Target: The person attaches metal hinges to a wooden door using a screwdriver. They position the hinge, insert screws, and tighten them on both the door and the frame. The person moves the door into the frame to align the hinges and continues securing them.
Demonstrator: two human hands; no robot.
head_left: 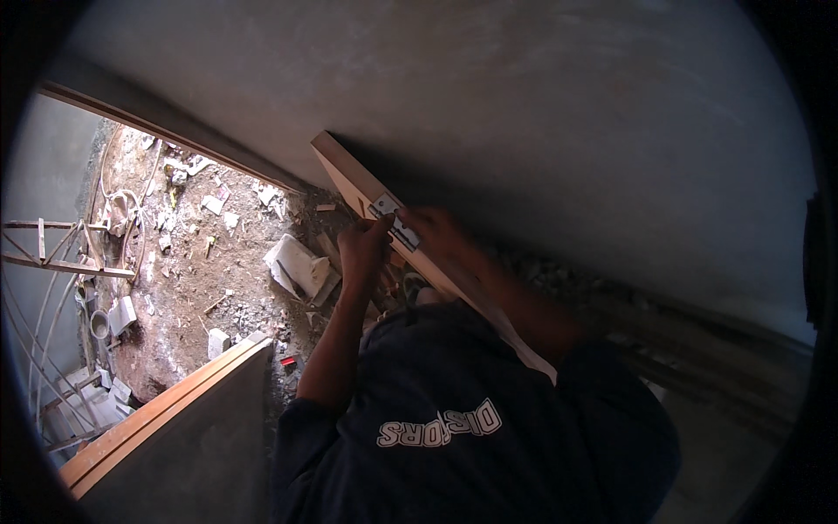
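Note:
A narrow-edged wooden door leaf or board [449,284] stands tilted in front of me, its edge running from my chest toward the far wall. On that edge lies a metal hinge [404,234] with screw holes. My left hand [362,246] is closed, with its fingertips pinching the hinge from the left side. From the right, my right hand [434,234] reaches across the board with curled fingertips against the hinge. Shadow hides part of the right hand's fingers.
A grey plastered wall [559,105] rises on the far and right sides. At left, a doorway with a wooden frame [166,406] opens onto rubble-strewn ground [188,288]. A whitish sack or block [301,266], a wooden ladder-like frame [70,262] and a bucket [99,325] lie there.

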